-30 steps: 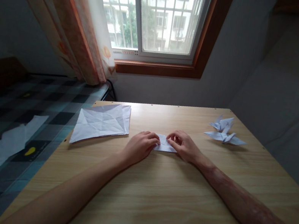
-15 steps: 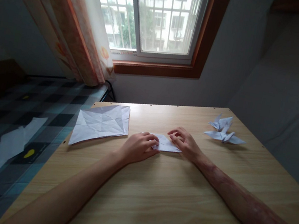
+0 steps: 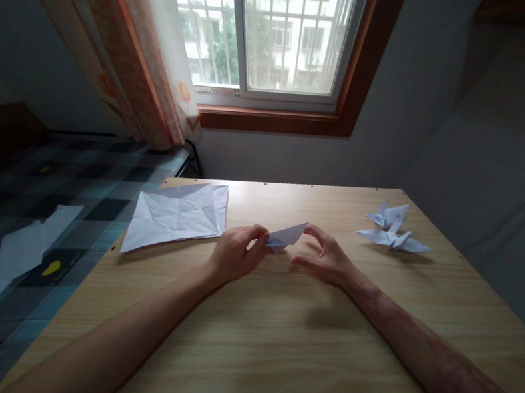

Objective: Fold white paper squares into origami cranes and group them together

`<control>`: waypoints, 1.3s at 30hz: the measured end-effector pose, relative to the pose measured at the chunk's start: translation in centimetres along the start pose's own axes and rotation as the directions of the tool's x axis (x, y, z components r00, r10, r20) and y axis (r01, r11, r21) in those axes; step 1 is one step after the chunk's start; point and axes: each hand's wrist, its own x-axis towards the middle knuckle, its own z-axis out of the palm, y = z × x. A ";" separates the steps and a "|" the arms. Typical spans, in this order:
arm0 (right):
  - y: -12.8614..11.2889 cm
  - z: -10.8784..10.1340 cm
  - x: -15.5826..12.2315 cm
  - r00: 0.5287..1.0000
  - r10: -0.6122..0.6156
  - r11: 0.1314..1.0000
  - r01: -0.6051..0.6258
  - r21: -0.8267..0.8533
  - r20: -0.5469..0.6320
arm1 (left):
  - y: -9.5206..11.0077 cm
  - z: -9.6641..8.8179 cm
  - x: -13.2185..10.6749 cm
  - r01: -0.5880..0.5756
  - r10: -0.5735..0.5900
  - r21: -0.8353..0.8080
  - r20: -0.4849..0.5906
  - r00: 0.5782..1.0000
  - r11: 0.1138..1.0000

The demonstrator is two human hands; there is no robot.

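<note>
My left hand (image 3: 241, 250) pinches one end of a small folded piece of white paper (image 3: 288, 235) between thumb and fingers. The paper is raised and tilted over the wooden table, its far corner pointing up to the right. My right hand (image 3: 326, 256) is open at that corner, thumb and forefinger apart; a fingertip is at or very near the paper's tip, and I cannot tell whether it touches. To the left of my left hand lie creased white sheets (image 3: 178, 212).
Two folded paper cranes (image 3: 394, 239) stand at the table's back right. The wooden table (image 3: 234, 354) ends at the wall under the window. On its left, a bed with a checked cover (image 3: 105, 196) holds torn white paper strips (image 3: 18, 258).
The folded paper has been lifted off the table and tilted up, held in my left hand. My right hand has come off the paper's surface and its fingers have spread apart.
</note>
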 end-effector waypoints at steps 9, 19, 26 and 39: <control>0.0 1.0 0.2 0.997 -0.072 0.997 0.071 -0.033 -0.023 | 2.6 0.4 0.4 0.213 -0.230 -0.417 0.010 0.973 0.884; 0.4 0.9 0.3 0.987 0.058 0.986 -0.033 0.166 -0.150 | 2.4 0.7 0.4 0.278 -0.231 -0.608 0.155 0.960 0.744; 1.8 1.1 0.8 0.970 0.125 0.965 -0.070 0.252 -0.210 | 1.5 1.1 0.4 0.348 -0.253 -0.598 0.240 0.937 0.722; 2.7 1.4 0.6 0.966 0.185 0.983 -0.183 0.026 -0.180 | 1.0 1.3 0.1 0.005 -0.001 -0.232 0.016 1.000 0.973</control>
